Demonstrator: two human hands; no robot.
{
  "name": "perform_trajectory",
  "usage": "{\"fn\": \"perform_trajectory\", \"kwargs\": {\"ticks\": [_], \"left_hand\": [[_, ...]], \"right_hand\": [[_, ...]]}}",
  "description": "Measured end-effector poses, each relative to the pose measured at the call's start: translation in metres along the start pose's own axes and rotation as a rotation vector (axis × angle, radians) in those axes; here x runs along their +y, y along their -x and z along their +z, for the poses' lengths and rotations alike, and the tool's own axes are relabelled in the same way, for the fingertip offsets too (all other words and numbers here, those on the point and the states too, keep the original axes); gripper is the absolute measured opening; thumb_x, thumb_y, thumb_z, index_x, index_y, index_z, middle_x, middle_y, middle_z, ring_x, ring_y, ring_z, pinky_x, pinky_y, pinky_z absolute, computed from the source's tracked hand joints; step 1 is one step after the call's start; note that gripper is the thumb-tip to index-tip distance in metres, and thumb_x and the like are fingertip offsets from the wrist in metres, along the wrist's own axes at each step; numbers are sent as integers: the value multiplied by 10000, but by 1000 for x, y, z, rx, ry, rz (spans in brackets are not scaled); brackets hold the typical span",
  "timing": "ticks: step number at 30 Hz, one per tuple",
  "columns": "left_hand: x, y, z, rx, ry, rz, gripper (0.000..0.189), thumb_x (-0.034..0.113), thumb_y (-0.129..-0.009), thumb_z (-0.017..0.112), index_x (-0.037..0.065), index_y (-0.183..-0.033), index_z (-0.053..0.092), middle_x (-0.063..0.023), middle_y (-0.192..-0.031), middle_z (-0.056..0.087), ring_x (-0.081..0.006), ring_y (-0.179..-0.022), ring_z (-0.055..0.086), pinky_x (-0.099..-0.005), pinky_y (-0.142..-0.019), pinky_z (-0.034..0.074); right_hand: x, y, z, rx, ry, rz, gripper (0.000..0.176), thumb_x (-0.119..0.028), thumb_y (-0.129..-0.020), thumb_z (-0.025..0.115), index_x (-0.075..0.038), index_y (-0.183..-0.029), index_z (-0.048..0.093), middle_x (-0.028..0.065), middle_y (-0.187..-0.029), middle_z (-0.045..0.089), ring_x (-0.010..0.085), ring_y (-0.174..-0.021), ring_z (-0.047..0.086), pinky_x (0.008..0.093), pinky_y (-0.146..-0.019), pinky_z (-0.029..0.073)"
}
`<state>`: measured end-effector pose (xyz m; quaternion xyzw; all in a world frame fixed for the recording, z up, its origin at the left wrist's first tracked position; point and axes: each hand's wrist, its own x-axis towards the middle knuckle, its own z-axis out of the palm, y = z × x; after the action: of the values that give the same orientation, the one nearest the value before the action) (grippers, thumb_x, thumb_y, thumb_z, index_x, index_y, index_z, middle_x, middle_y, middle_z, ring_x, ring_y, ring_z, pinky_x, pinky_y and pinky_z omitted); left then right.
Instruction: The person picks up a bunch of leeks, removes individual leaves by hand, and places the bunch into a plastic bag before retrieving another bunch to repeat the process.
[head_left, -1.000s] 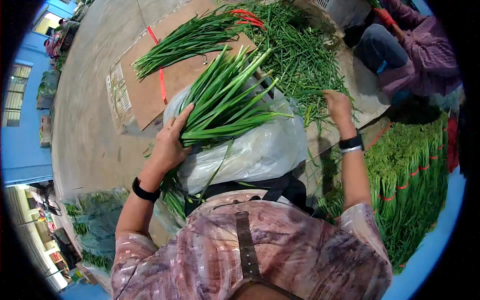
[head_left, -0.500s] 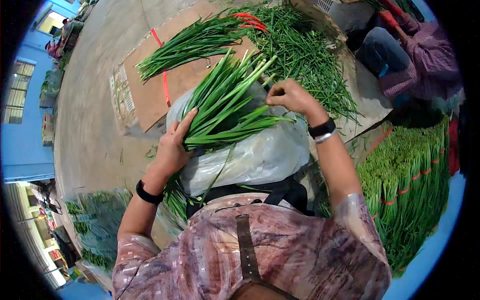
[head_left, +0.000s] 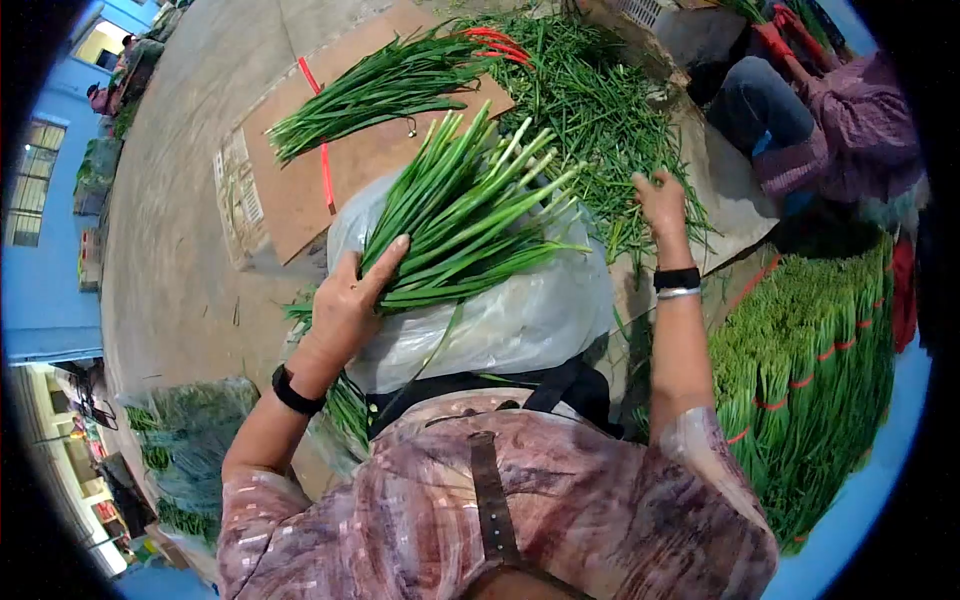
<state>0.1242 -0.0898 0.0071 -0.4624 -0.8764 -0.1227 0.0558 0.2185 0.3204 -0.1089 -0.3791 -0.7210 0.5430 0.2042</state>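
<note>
My left hand (head_left: 350, 295) is closed around a loose bunch of garlic chives (head_left: 450, 215), with the thumb lying across the leaves. Their pale stem ends fan out toward the upper right. The bunch lies over a white plastic sheet (head_left: 500, 330) covering my lap. Out to the right, my right hand (head_left: 662, 205) is raised with thumb and fingers apart, and nothing shows between them. It hovers near the edge of a heap of loose green leaves (head_left: 600, 120). Part of the left fingers is hidden under the bunch.
More chives (head_left: 380, 95) lie on a brown board (head_left: 300, 200) ahead, beside several red ties (head_left: 500, 42). Tied bundles (head_left: 800, 370) stand at the right. Another person (head_left: 860, 130) sits at the upper right. Plastic-wrapped greens (head_left: 195, 445) are at the lower left.
My right hand has moved away from the chives to the right, and its fingers have parted. The left hand keeps its hold, and the stems now spread a little wider.
</note>
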Motion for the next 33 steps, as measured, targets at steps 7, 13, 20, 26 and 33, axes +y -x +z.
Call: {"fn": "perform_trajectory", "kwargs": {"ticks": [7, 13, 20, 26, 33], "left_hand": [[3, -4, -3, 9, -152, 157, 643, 23, -703, 568, 293, -1282, 503, -83, -720, 413, -234, -572, 462, -339, -488, 404], [-5, -8, -4, 189, -190, 96, 579, 46, -743, 545, 258, -1281, 512, -85, -823, 499, -228, -645, 522, -326, -545, 421], [-7, -7, 1, 105, -216, 62, 630, 36, -741, 533, 246, -1330, 455, -77, -810, 486, -220, -658, 526, -319, -567, 426], [-11, -7, -2, 41, -194, 54, 648, 19, -729, 530, 242, -1333, 448, -81, -792, 471, -231, -650, 525, -328, -555, 431], [-10, -6, -3, 119, -125, 149, 605, 25, -728, 532, 265, -1282, 505, -99, -827, 493, -251, -665, 526, -340, -545, 430]], "right_hand": [[-88, 48, 60, -503, -409, 26, 336, -133, -801, 675, 60, -1048, 554, 87, -748, 629, 136, -579, 603, 246, -521, 474], [-82, 92, 33, -402, -483, -121, 238, 0, -800, 594, 51, -1031, 567, 100, -809, 639, 142, -687, 633, 241, -585, 504], [-92, 99, 17, -300, -155, -511, 187, 35, -772, 589, 5, -947, 647, 78, -870, 659, 148, -815, 637, 245, -695, 493], [-107, 109, -4, -289, -447, -631, 143, -8, -801, 570, 22, -916, 650, 119, -894, 660, 219, -789, 634, 287, -748, 493], [2, 6, -113, 178, -233, 12, 243, -82, -842, 532, 60, -1030, 590, 210, -912, 648, 277, -805, 641, 345, -741, 508]]}}
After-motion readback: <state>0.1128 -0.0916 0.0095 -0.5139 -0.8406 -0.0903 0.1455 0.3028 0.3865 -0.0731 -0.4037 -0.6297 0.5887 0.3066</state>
